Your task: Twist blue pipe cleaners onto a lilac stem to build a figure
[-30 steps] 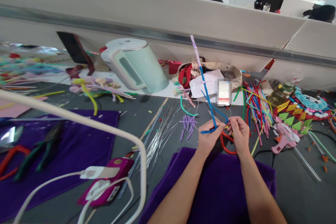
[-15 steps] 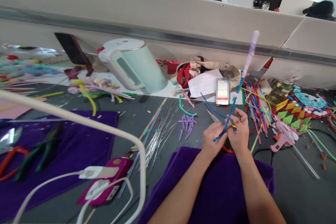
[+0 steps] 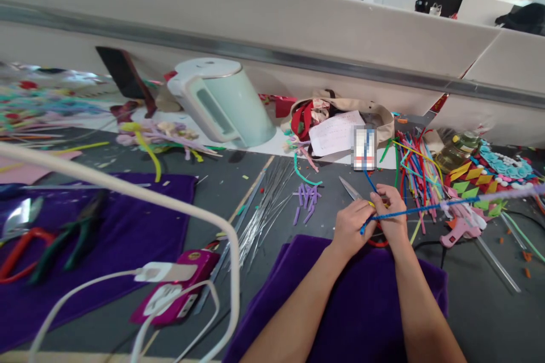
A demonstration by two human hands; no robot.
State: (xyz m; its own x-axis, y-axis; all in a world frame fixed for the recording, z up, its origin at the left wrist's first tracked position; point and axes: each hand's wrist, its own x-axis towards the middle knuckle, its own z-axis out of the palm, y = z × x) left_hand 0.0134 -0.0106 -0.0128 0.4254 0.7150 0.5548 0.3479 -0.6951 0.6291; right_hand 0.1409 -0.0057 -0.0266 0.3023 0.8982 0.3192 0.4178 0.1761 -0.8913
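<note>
My left hand (image 3: 352,228) is closed, its fingers pinching a long stem wrapped in blue pipe cleaner (image 3: 430,208) near its lower end. That stem lies almost level, crossing in front of my right hand (image 3: 392,216) and ending to the right in a fuzzy lilac part (image 3: 506,195). Between the right fingertips, close to the left ones, is a loose blue pipe cleaner (image 3: 371,181) whose free end points up and away. Beneath both hands rest scissors (image 3: 349,188) with red handles, partly hidden. A folded purple cloth (image 3: 357,306) lies under my forearms.
Silver wires (image 3: 268,210) and cut purple pieces (image 3: 307,195) lie left of my hands. Bundled pipe cleaners (image 3: 415,167) and a pink glue gun (image 3: 462,227) are at the right. A kettle (image 3: 242,105) and cloth bag (image 3: 385,125) stand behind; a white cable (image 3: 233,272) arcs at front left.
The blue-and-lilac stem has swung from pointing steeply upward to lying nearly level toward the right. The loose blue pipe cleaner now points up instead of left. Both hands stay close together.
</note>
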